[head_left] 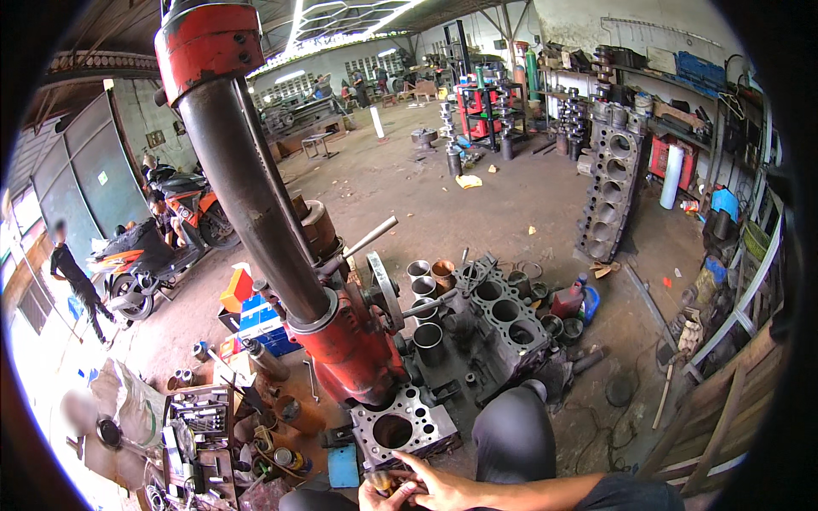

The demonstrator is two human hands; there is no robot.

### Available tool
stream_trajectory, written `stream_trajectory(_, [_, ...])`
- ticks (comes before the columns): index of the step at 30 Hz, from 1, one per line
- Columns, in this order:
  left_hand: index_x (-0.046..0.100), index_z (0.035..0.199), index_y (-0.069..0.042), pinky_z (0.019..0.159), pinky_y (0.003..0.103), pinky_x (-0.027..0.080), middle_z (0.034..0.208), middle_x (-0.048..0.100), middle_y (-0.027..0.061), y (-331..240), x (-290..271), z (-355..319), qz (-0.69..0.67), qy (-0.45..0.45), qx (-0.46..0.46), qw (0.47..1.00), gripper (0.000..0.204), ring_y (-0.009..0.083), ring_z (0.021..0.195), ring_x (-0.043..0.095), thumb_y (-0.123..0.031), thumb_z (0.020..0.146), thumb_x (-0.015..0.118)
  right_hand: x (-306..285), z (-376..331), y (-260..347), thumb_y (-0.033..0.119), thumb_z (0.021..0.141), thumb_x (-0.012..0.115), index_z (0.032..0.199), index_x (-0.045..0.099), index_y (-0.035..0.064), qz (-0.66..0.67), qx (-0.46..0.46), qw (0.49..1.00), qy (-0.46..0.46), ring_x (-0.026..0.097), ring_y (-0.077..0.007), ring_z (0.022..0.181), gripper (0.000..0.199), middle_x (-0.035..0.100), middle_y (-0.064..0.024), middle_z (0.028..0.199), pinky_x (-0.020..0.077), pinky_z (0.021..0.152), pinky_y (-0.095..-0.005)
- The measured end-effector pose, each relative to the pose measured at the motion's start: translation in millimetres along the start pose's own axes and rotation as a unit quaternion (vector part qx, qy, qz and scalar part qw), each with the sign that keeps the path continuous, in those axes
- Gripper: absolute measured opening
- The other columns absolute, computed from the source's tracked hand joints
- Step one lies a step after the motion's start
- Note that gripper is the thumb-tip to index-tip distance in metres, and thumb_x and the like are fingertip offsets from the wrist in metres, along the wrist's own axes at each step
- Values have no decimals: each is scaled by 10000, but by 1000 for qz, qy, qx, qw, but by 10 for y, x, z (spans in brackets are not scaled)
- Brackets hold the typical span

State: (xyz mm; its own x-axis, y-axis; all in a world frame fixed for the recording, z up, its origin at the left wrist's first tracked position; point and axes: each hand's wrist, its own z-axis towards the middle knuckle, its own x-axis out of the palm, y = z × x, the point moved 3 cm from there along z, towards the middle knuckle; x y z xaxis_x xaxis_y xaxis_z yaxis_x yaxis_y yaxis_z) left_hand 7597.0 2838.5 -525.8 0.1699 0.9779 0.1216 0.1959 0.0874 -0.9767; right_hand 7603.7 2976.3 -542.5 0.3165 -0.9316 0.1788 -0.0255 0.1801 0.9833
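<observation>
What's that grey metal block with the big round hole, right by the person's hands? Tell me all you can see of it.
The grey metal block lies flat on the workshop floor under the red machine. It looks like cast metal, dull and grimy, with one large round bore in the middle and smaller holes around its top face. The right hand reaches a finger toward its near edge; the left hand sits close by.

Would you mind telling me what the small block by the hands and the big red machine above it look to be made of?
The small block looks like bare cast metal: dull grey, rough-surfaced, with a bored hole. The red machine seems painted iron or steel, its paint chipped and grimy; its dark column looks like unpainted, oily steel.
</observation>
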Motion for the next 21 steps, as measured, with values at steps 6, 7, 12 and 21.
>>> stream_trajectory(6, [678, 1103, 60, 660, 263, 558, 909, 736, 130, 21, -143, 65, -11, -26, 27, 999, 248, 170, 767, 699, 30, 857, 695, -45, 197, -3, 35, 915, 670, 1529, 196, 102, -45, 45, 995, 81, 638, -200, 1110, 779, 636, -174, 1237, 515, 973, -339])
stream_trajectory(7, [672, 1128, 57, 639, 251, 547, 942, 733, 148, -2, -151, 65, -32, -29, 67, 997, 266, 172, 745, 691, 46, 862, 680, -63, 225, -5, 49, 912, 683, 1512, 228, 95, -63, 53, 993, 86, 648, -200, 1091, 755, 649, -172, 1217, 521, 961, -336])
stream_trajectory(12, [571, 773, -27, 522, 241, 488, 859, 699, 108, -157, -204, 76, -81, -73, 59, 992, 211, 113, 612, 597, 97, 816, 736, -92, 269, 183, 128, 891, 745, 1347, 458, 30, -163, -18, 985, 52, 688, -172, 985, 547, 713, -155, 1073, 541, 893, -321])
stream_trajectory(21, [519, 708, -27, 577, 270, 501, 884, 715, 131, -519, -273, -96, -9, -55, 44, 997, 268, 137, 654, 611, 99, 770, 747, -102, 246, 272, 350, 905, 732, 1140, 663, -19, -217, 23, 968, 120, 674, -164, 975, 442, 723, -116, 1054, 521, 885, -309])
